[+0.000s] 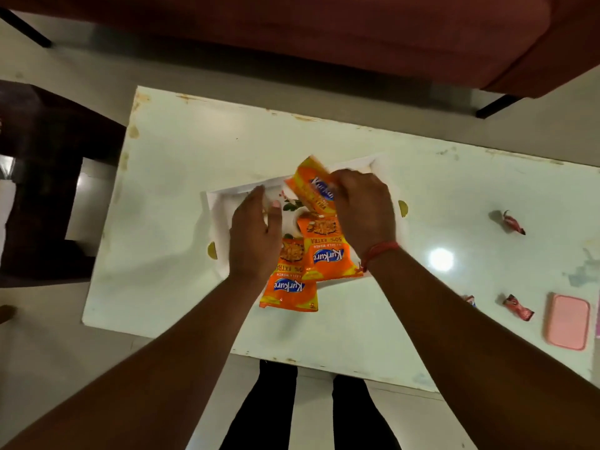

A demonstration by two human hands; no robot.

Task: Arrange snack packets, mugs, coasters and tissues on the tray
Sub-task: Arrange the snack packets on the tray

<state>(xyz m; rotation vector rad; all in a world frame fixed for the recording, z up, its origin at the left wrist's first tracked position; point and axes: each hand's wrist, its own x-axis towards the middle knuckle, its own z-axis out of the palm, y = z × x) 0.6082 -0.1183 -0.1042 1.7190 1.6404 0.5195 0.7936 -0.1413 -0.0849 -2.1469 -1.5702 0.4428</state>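
A white tray (217,209) lies in the middle of the white table. On it sit three orange Kurkure snack packets. My right hand (365,211) grips the far packet (313,186), which is tilted up over the tray. A second packet (326,251) lies flat near the tray's front. The third packet (290,284) hangs over the tray's near edge. My left hand (255,235) rests over a white mug with a floral print (292,216), fingers curled around its side. Much of the mug is hidden by hands and packets.
Red-wrapped candies (514,222) (518,307) and a pink lidded box (567,321) lie on the table's right side. A rust-coloured sofa (324,37) runs along the far side. A dark stool (42,177) stands to the left. My legs are below the near table edge.
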